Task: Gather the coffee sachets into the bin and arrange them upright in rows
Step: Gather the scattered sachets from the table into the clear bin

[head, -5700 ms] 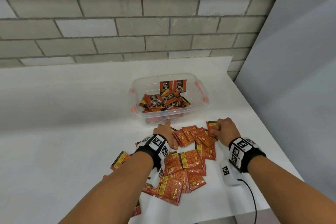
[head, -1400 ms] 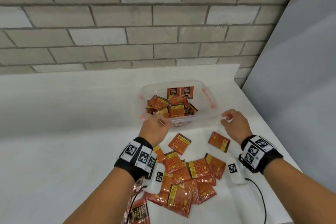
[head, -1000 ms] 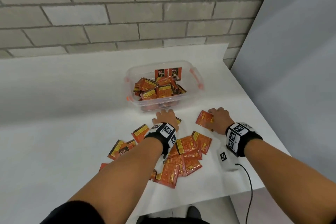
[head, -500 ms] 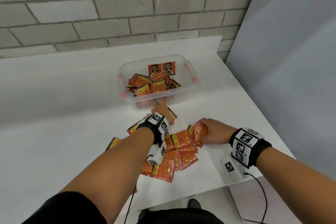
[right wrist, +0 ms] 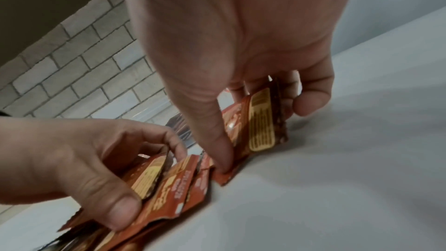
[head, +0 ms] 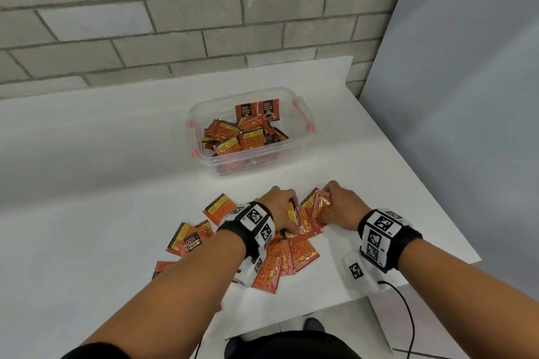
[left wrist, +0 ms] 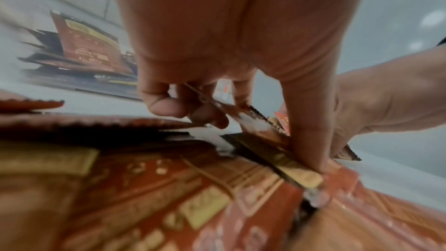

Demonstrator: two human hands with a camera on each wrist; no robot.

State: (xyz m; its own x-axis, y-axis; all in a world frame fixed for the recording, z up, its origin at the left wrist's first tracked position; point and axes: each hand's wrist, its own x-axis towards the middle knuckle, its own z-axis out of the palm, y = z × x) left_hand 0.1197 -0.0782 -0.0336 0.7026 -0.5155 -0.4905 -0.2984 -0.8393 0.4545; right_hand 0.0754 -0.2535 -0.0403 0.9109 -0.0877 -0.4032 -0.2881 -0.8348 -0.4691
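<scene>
Clearly, the small flat orange-and-black foil coffee sachets (head: 294,253) scattered on the white tabletop (head: 87,213) look light and thin, with glossy faces and crimped, serrated ends; as a judgement, they are slippery against one another, bend easily and will slide out of a loose stack. They seem best taken by the edges, several pressed face to face, with thumb on one side and fingers on the other, and squeezed only enough to keep them from fanning apart.

The left hand (head: 278,207) has its fingers curled, pinching a tilted sachet (left wrist: 243,117) between thumb and fingertips over the heap. The right hand (head: 339,205) is also curled, gripping a couple of sachets (right wrist: 255,121) stood on edge against the table, thumb pressing on the near side and fingers behind. The two hands sit just beside each other at the far end of the loose pile, near the table's front-right part.

Beyond them stands the clear rectangular plastic bin with orange side clips (head: 303,151). It holds a jumbled mound of sachets (head: 242,137) lying at all angles, while two sachets (head: 256,110) stand upright against the far wall. Judging by this, gathering is partly done and the rows are barely begun.
</scene>
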